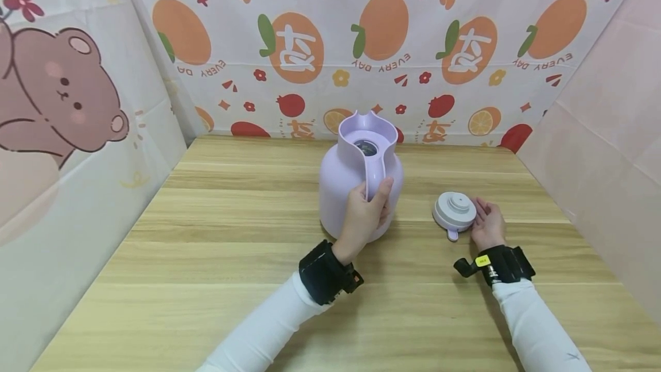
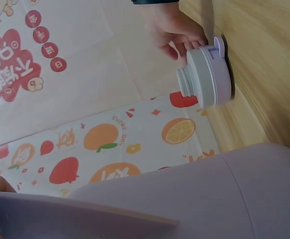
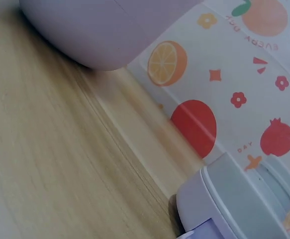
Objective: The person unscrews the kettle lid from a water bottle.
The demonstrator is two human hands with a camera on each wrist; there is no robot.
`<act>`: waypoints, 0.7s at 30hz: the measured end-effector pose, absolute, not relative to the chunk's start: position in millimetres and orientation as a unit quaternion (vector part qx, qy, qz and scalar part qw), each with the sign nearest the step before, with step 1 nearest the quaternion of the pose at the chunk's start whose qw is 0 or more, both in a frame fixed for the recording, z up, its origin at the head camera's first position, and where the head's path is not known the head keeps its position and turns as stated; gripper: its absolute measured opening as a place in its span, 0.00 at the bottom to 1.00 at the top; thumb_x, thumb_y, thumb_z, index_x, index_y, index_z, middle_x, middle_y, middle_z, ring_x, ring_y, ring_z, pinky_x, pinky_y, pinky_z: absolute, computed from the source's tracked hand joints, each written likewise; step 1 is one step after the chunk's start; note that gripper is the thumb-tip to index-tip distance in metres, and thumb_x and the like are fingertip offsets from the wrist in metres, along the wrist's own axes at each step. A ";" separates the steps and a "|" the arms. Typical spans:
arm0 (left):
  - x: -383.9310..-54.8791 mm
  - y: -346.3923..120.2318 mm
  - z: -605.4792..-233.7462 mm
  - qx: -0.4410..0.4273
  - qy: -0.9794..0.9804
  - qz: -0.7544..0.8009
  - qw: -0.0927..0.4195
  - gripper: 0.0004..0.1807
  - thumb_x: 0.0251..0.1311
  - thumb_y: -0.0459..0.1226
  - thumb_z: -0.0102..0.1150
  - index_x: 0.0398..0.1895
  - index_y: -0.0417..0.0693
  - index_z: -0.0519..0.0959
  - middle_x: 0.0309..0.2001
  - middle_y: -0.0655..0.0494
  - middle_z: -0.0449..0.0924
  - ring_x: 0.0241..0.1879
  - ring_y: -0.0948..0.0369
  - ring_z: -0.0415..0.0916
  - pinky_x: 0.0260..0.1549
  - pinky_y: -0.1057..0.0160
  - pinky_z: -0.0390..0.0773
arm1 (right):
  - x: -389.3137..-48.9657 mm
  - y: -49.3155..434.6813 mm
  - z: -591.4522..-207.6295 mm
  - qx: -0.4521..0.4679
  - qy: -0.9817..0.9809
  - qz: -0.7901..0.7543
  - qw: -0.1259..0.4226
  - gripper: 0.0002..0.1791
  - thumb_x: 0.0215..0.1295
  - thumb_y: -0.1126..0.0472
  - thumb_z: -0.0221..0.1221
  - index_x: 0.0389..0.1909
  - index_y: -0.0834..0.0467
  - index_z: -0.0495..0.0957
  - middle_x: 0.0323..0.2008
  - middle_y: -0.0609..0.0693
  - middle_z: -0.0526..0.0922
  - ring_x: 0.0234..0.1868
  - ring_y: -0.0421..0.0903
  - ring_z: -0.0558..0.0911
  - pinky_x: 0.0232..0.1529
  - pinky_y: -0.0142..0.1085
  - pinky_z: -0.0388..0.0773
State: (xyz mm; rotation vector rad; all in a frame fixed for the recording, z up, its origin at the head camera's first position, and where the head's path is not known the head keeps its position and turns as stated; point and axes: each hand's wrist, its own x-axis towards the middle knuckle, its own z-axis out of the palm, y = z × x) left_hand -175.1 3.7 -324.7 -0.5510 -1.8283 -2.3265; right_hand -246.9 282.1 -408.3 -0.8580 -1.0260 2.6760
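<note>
A lilac thermos jug (image 1: 335, 188) stands upright on the wooden table, its spout facing away and its mouth uncovered. My left hand (image 1: 361, 217) grips the jug's handle (image 1: 375, 174), fingers wrapped round it and thumb along the top. To the right lies the jug's lid (image 1: 454, 211), upside down, with its grey threaded plug upward and a small lilac tab toward me. Beside the lid's right edge is my right hand (image 1: 488, 225), with loosely bent fingers right at the rim. In the left wrist view the lid (image 2: 209, 77) also shows next to those fingertips.
The table (image 1: 222, 234) has light wood grain. Behind it hangs a fruit-print cloth (image 1: 335, 45), close to the far edge. A bear-print cloth (image 1: 67, 90) borders the left side and a plain pale one (image 1: 604, 131) the right.
</note>
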 end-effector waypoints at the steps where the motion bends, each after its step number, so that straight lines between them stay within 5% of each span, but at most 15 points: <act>1: -174.7 3.6 -324.0 -0.182 -0.606 -0.772 0.063 0.18 0.66 0.39 0.49 0.17 0.44 0.65 0.12 0.56 0.62 0.11 0.64 0.59 0.11 0.70 0.61 | -245.9 281.6 -407.1 -0.286 -0.342 0.891 0.081 0.23 0.74 0.55 0.37 0.67 0.53 0.56 0.64 0.46 0.60 0.63 0.37 0.58 0.60 0.26 0.52; 8: -162.1 -0.1 -308.3 -0.192 -0.596 -0.778 0.057 0.17 0.66 0.34 0.46 0.17 0.43 0.64 0.12 0.57 0.61 0.10 0.66 0.57 0.12 0.71 0.59 | -236.9 273.8 -393.4 -0.249 -0.344 0.897 0.125 0.22 0.75 0.55 0.35 0.66 0.53 0.57 0.65 0.46 0.59 0.65 0.39 0.56 0.61 0.26 0.49; 14: -173.8 -2.5 -322.1 -0.220 -0.609 -0.760 0.058 0.20 0.67 0.40 0.47 0.17 0.40 0.65 0.11 0.53 0.63 0.10 0.61 0.60 0.11 0.68 0.64 | -228.1 265.4 -381.1 -0.187 -0.403 0.882 0.154 0.22 0.74 0.55 0.37 0.66 0.57 0.58 0.64 0.50 0.61 0.65 0.41 0.57 0.61 0.25 0.47; 21: -182.5 -22.3 -318.1 -0.296 -0.670 -0.681 0.004 0.19 0.68 0.40 0.45 0.24 0.35 0.73 0.20 0.49 0.76 0.23 0.58 0.74 0.27 0.63 0.75 | -220.0 257.4 -372.9 -0.074 -0.457 0.874 0.149 0.23 0.74 0.57 0.40 0.65 0.63 0.58 0.63 0.54 0.63 0.65 0.46 0.59 0.62 0.30 0.51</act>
